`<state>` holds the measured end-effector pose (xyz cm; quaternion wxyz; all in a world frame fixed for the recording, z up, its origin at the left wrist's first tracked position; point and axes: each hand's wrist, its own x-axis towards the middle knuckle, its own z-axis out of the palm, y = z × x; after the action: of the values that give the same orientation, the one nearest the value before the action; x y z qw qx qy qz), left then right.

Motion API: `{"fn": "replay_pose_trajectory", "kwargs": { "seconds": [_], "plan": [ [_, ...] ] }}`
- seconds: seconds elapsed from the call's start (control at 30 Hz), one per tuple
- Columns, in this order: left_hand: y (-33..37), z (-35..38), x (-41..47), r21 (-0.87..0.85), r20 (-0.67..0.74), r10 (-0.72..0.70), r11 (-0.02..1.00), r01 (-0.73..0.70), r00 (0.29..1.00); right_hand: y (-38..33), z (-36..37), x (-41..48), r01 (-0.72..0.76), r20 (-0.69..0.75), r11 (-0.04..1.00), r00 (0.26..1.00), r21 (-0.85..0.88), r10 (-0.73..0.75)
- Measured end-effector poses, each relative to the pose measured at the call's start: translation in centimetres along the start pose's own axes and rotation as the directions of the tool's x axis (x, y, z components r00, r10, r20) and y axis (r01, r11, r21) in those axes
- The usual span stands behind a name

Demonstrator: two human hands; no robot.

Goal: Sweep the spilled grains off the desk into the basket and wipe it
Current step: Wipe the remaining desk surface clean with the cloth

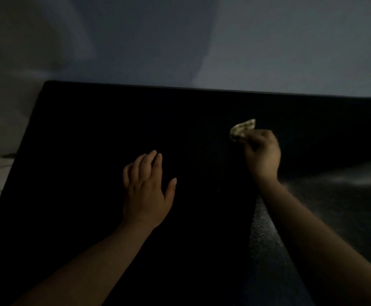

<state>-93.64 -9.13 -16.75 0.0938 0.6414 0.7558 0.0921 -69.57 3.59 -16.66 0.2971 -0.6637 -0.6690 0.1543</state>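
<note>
While the room is sitting in dim light, I am holding my left hand (146, 188) over the middle of the black desk (80, 140), fingers straight and close together, thumb spread. I cannot tell whether it is touching the top. My right hand (261, 154), right of centre, is pinching a small pale crumpled cloth (242, 129) in curled fingers. Fine specks (259, 230) are glinting at lower right; grains or glare, I cannot tell. A grey wall (202, 40) is filling the upper frame.
</note>
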Motion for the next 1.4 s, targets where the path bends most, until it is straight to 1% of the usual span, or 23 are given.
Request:
{"fn": "replay_pose_trajectory", "kwargs": {
  "seconds": [0.07, 0.1, 0.13, 0.2, 0.23, 0.3, 0.37, 0.4, 0.47, 0.57, 0.63, 0.73, 0.8, 0.83, 0.87, 0.93, 1.0, 1.03, 1.1, 1.2, 1.33, 1.37, 1.4],
  "plan": [
    [0.1, -0.1, 0.0, 0.003, -0.002, 0.001, 1.000, -0.001, 1.000, -0.9, 0.1, -3.0, 0.099, 0.109, 0.992, 0.988, 0.077, -0.107],
    [0.2, -0.2, 0.0, 0.004, -0.009, -0.001, 1.000, 0.001, 1.000, -1.4, -0.1, -4.3, 0.117, 0.152, 0.987, 0.980, 0.107, -0.132],
    [0.3, -0.2, 0.0, 0.003, -0.017, -0.004, 1.000, 0.004, 1.000, -1.8, -0.4, -5.3, 0.110, 0.204, 0.984, 0.969, 0.143, -0.138],
    [0.3, -0.2, 0.0, 0.003, -0.020, -0.002, 1.000, 0.002, 1.000, -2.4, -1.4, -5.8, 0.047, 0.315, 0.968, 0.941, 0.245, -0.126],
    [0.3, -0.1, 0.0, 0.002, -0.022, 0.001, 1.000, -0.001, 1.000, -2.6, -1.9, -5.2, 0.031, 0.304, 0.965, 0.946, 0.260, -0.113],
    [0.1, 0.0, 0.0, -0.006, -0.024, 0.011, 1.000, -0.011, 1.000, -2.3, -2.4, -2.9, 0.042, 0.135, 0.988, 0.989, 0.151, -0.063],
    [0.1, 0.0, 0.0, -0.005, -0.027, 0.016, 1.000, -0.016, 0.999, -1.8, -2.2, -0.6, -0.025, 0.005, 0.999, 1.000, 0.034, 0.025],
    [0.1, 0.0, 0.0, -0.001, -0.031, 0.016, 1.000, -0.016, 0.999, -1.6, -1.7, -0.1, -0.064, -0.004, 0.998, 0.998, 0.021, 0.064],
    [0.0, 0.2, 0.1, 0.007, -0.035, 0.015, 1.000, -0.015, 0.999, -1.2, -0.4, -0.8, -0.072, 0.015, 0.997, 0.997, 0.032, 0.071],
    [0.0, 0.3, 0.0, 0.000, -0.046, 0.014, 1.000, -0.014, 0.999, -1.5, -0.1, -4.7, 0.033, 0.059, 0.997, 0.998, 0.069, -0.038],
    [0.1, 0.2, -0.1, 0.000, -0.053, 0.018, 1.000, -0.018, 0.998, -1.5, -0.9, -8.2, 0.071, 0.089, 0.994, 0.993, 0.079, -0.078],
    [0.3, 0.2, -0.1, 0.011, -0.054, 0.016, 1.000, -0.016, 0.998, -2.0, -2.3, -12.8, 0.049, 0.194, 0.986, 0.978, 0.161, -0.080],
    [0.2, 0.3, -0.1, 0.010, -0.062, 0.023, 1.000, -0.022, 0.998, -2.4, -3.2, -13.5, 0.036, 0.245, 0.972, 0.965, 0.233, -0.095],
    [0.1, 0.3, -0.1, 0.005, -0.071, 0.031, 1.000, -0.031, 0.997, -2.5, -3.5, -13.0, 0.033, 0.210, 0.968, 0.974, 0.247, -0.087],
    [0.1, 0.5, -0.1, 0.002, -0.079, 0.040, 0.999, -0.040, 0.996, -2.3, -3.6, -12.0, 0.025, 0.141, 0.972, 0.988, 0.235, -0.059],
    [0.0, 0.6, -0.2, -0.004, -0.098, 0.050, 0.999, -0.050, 0.994, -1.9, -3.2, -9.0, -0.025, 0.012, 0.987, 1.000, 0.161, 0.023],
    [-0.1, 0.6, -0.2, -0.009, -0.108, 0.050, 0.999, -0.051, 0.993, -1.6, -2.1, -6.7, -0.095, -0.001, 0.990, 0.995, 0.109, 0.095],
    [-0.1, 0.6, -0.2, -0.009, -0.106, 0.052, 0.999, -0.053, 0.993, -1.5, -1.4, -6.5, -0.094, 0.011, 0.992, 0.996, 0.089, 0.093],
    [-0.2, 0.6, -0.2, -0.005, -0.096, 0.056, 0.998, -0.057, 0.994, -1.9, -0.6, -7.9, -0.034, 0.046, 0.997, 0.998, 0.070, 0.031],
    [-0.1, 0.5, -0.3, 0.016, -0.096, 0.046, 0.999, -0.045, 0.994, -3.0, -1.1, -13.2, 0.099, 0.114, 0.993, 0.988, 0.065, -0.106],
    [0.1, 0.6, -0.3, 0.034, -0.095, 0.045, 0.999, -0.042, 0.994, -4.3, -3.6, -18.6, 0.130, 0.319, 0.972, 0.929, 0.195, -0.188],
    [0.1, 0.7, -0.3, 0.035, -0.099, 0.051, 0.998, -0.047, 0.994, -4.2, -4.0, -18.8, 0.144, 0.324, 0.969, 0.924, 0.200, -0.204],
    [0.1, 0.7, -0.3, 0.033, -0.101, 0.057, 0.998, -0.054, 0.993, -3.8, -4.4, -18.5, 0.146, 0.277, 0.971, 0.941, 0.191, -0.196]
  ]
}}
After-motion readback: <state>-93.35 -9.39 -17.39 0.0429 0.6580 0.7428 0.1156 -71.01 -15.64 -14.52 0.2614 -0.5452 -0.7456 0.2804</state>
